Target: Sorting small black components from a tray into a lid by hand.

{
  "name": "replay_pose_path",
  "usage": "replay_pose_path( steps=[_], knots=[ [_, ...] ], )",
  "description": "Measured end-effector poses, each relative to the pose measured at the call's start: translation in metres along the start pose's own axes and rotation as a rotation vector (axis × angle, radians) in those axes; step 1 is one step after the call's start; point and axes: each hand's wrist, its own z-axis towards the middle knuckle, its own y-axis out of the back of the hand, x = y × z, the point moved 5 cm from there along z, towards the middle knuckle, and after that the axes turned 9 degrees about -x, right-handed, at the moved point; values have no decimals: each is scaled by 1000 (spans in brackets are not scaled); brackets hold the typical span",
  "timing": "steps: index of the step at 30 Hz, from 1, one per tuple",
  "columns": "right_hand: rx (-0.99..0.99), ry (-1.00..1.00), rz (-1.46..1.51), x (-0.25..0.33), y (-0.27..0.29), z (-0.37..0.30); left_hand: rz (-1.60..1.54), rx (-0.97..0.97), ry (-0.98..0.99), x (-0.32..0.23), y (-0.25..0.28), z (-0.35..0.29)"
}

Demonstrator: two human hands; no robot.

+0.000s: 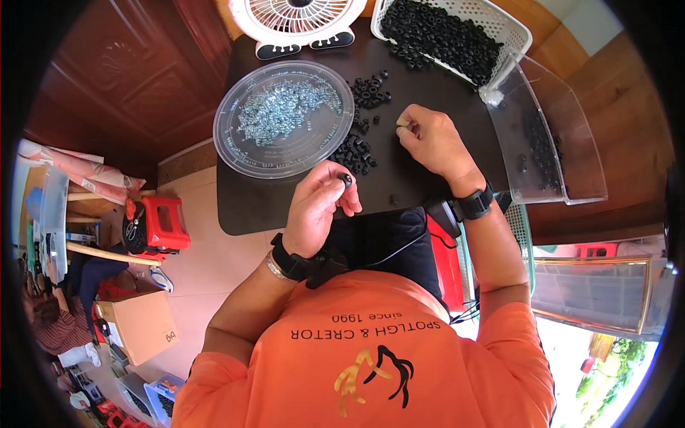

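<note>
My left hand [317, 207] is at the near edge of the dark table, pinching a small black plastic knob [345, 179] between thumb and fingers. To its right and farther off, my right hand [434, 141] is closed above the tabletop, fingertips pressed together. Something yellowish shows at those fingertips; what they hold, if anything, I cannot make out. Between and beyond the hands lies a loose pile of black knobs [354, 153]. A clear round lid [222, 135] holds many small silvery metal pieces [282, 110], like screws, left of the pile.
A white basket [524, 36] full of black parts stands at the far right. Beside it, a clear plastic bin [571, 143] holds more of them along the right edge. A pink-and-white fan [296, 18] stands at the back. On the floor at left are a red stool [168, 221] and a cardboard box [146, 328].
</note>
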Motion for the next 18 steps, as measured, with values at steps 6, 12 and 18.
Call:
replay_pose_path(
  steps=[6, 12, 18],
  knots=[
    [31, -284, 481, -7, 17, -36, 14, 7, -31, 1, 0, -2],
    [102, -379, 967, 8, 14, -62, 57, 9, 5, -2, -9, -11],
    [134, -415, 1174, 26, 5, -68, 118, 85, -5, -7, -36, -17]
  ],
)
